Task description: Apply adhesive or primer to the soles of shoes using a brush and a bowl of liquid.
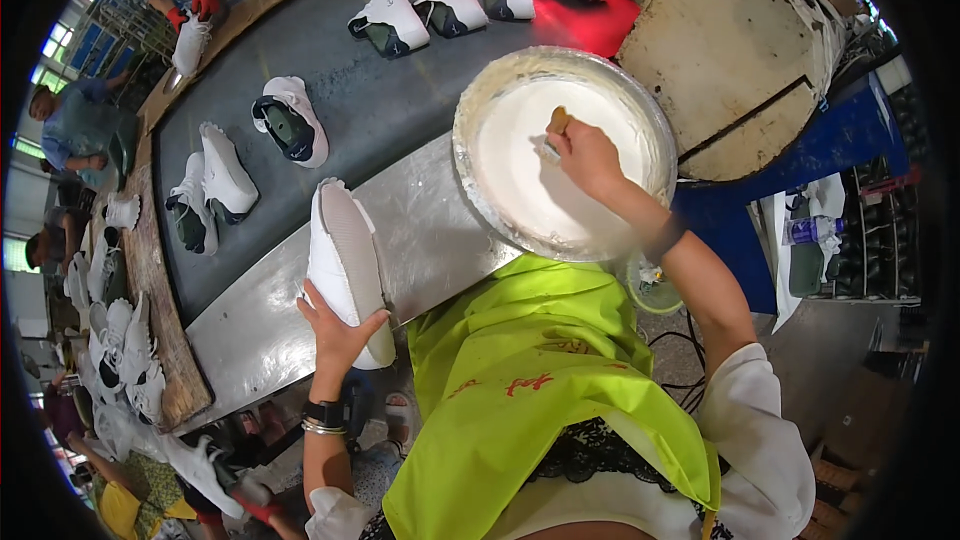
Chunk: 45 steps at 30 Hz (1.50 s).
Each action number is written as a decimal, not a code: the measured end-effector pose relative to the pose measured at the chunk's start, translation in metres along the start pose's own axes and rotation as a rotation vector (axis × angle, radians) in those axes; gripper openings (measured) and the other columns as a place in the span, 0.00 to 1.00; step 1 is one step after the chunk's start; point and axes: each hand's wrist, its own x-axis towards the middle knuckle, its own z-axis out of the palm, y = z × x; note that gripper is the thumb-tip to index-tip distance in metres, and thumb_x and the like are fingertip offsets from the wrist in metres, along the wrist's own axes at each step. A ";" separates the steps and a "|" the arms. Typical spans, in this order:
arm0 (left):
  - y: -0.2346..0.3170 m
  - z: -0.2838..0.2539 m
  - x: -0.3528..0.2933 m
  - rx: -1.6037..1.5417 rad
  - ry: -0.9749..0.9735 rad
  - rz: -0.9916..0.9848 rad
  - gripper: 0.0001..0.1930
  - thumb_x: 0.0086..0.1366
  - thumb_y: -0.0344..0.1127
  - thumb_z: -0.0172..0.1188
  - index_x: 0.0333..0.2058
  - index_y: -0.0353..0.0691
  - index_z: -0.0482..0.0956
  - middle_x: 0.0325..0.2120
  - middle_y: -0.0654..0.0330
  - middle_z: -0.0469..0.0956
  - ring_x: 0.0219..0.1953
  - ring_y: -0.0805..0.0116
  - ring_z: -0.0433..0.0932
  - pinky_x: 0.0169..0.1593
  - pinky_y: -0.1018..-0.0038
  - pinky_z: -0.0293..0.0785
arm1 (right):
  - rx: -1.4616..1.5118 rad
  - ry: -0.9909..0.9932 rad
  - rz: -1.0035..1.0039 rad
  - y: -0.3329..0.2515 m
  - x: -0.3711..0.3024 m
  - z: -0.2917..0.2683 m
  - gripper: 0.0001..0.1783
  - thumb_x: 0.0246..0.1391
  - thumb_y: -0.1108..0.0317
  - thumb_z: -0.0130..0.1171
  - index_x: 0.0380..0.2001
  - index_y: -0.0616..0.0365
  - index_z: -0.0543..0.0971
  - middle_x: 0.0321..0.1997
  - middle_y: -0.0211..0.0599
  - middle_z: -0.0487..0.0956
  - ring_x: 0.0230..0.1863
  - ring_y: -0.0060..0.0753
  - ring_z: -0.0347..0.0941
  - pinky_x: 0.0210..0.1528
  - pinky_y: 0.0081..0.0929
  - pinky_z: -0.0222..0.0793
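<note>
Dipping into the white liquid [505,155] calls for a light touch, so my right hand [587,153] is curled closed, thumb and fingers pinching a short brush-like tool [560,120] over the wide basin [468,202]. My own fingers hide most of the tool, so I can't swear it is a brush. I'd want only its tip wetted, and any excess wiped off on the rim, so nothing drips on the way across.

My left hand [338,328] is spread around the near end of a white shoe [338,240], thumb on one side and fingers on the other. The shoe lies lengthwise on the metal edge of the bench [430,205], left of the basin, its near end overhanging toward my apron [530,360]. With that end unsupported, a firm, even grip matters, or the shoe could roll under a stroke. Fingertips are best held back at the sides, leaving the upper face free.

The nearest other shoe [312,135] sits just beyond, on the dark surface [375,95]; I'd swing my right arm low and short, well away from it.
</note>
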 end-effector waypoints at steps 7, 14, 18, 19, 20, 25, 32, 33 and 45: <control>-0.001 0.005 0.005 -0.310 0.125 -0.096 0.58 0.43 0.41 0.74 0.66 0.30 0.43 0.64 0.33 0.42 0.68 0.42 0.44 0.66 0.59 0.49 | 0.330 0.000 -0.076 -0.007 -0.003 -0.023 0.12 0.56 0.66 0.55 0.32 0.65 0.78 0.30 0.51 0.80 0.33 0.50 0.78 0.37 0.39 0.72; 0.058 -0.014 -0.017 -1.390 -0.160 -0.195 0.38 0.59 0.27 0.55 0.67 0.39 0.49 0.56 0.53 0.66 0.55 0.61 0.69 0.56 0.68 0.68 | 0.324 0.077 -0.069 0.033 -0.004 -0.012 0.12 0.59 0.66 0.55 0.37 0.66 0.78 0.27 0.47 0.80 0.32 0.34 0.79 0.38 0.29 0.72; 0.070 0.020 -0.043 -1.521 -0.261 -0.159 0.39 0.57 0.32 0.55 0.66 0.39 0.49 0.56 0.53 0.67 0.55 0.60 0.69 0.57 0.65 0.68 | 0.949 -0.004 -0.094 -0.064 -0.019 -0.007 0.12 0.63 0.68 0.50 0.42 0.66 0.76 0.37 0.39 0.80 0.33 0.25 0.77 0.35 0.21 0.73; 0.081 0.021 -0.043 -1.550 -0.297 -0.068 0.40 0.57 0.31 0.56 0.67 0.40 0.48 0.55 0.53 0.66 0.55 0.60 0.69 0.56 0.66 0.68 | 0.987 -0.027 -0.106 -0.089 -0.021 -0.005 0.13 0.63 0.67 0.50 0.42 0.67 0.76 0.35 0.39 0.80 0.32 0.25 0.77 0.35 0.21 0.73; 0.086 0.023 -0.044 -1.559 -0.289 -0.073 0.40 0.57 0.31 0.56 0.67 0.40 0.48 0.55 0.53 0.66 0.55 0.60 0.69 0.56 0.66 0.68 | 1.022 -0.051 -0.118 -0.112 -0.024 -0.001 0.13 0.63 0.67 0.51 0.41 0.67 0.77 0.34 0.40 0.80 0.31 0.24 0.76 0.35 0.22 0.73; 0.087 0.032 -0.047 -1.355 -0.273 -0.010 0.46 0.56 0.32 0.61 0.68 0.40 0.42 0.57 0.53 0.64 0.56 0.63 0.67 0.57 0.68 0.67 | 0.797 -0.141 -0.261 -0.158 -0.015 0.038 0.14 0.59 0.65 0.54 0.35 0.69 0.76 0.26 0.47 0.78 0.29 0.36 0.78 0.32 0.33 0.70; 0.073 0.050 -0.046 -1.093 -0.196 0.095 0.51 0.54 0.36 0.66 0.68 0.37 0.40 0.60 0.51 0.61 0.60 0.61 0.63 0.61 0.67 0.61 | 0.745 -0.314 -0.127 -0.166 -0.012 0.041 0.15 0.58 0.64 0.53 0.30 0.70 0.75 0.24 0.55 0.77 0.28 0.55 0.76 0.31 0.40 0.68; 0.072 0.050 -0.044 -1.062 -0.188 0.122 0.51 0.54 0.37 0.66 0.68 0.37 0.40 0.61 0.51 0.60 0.60 0.61 0.63 0.61 0.67 0.61 | 0.767 -0.245 -0.143 -0.163 0.003 0.051 0.15 0.58 0.64 0.53 0.30 0.70 0.75 0.25 0.57 0.77 0.29 0.57 0.75 0.32 0.41 0.69; 0.070 0.039 -0.044 -1.211 -0.249 0.050 0.50 0.55 0.35 0.66 0.68 0.39 0.40 0.60 0.51 0.62 0.58 0.62 0.66 0.59 0.67 0.64 | 0.462 -0.115 -0.095 -0.107 -0.055 0.017 0.18 0.58 0.64 0.53 0.27 0.74 0.73 0.24 0.61 0.76 0.29 0.60 0.75 0.32 0.42 0.69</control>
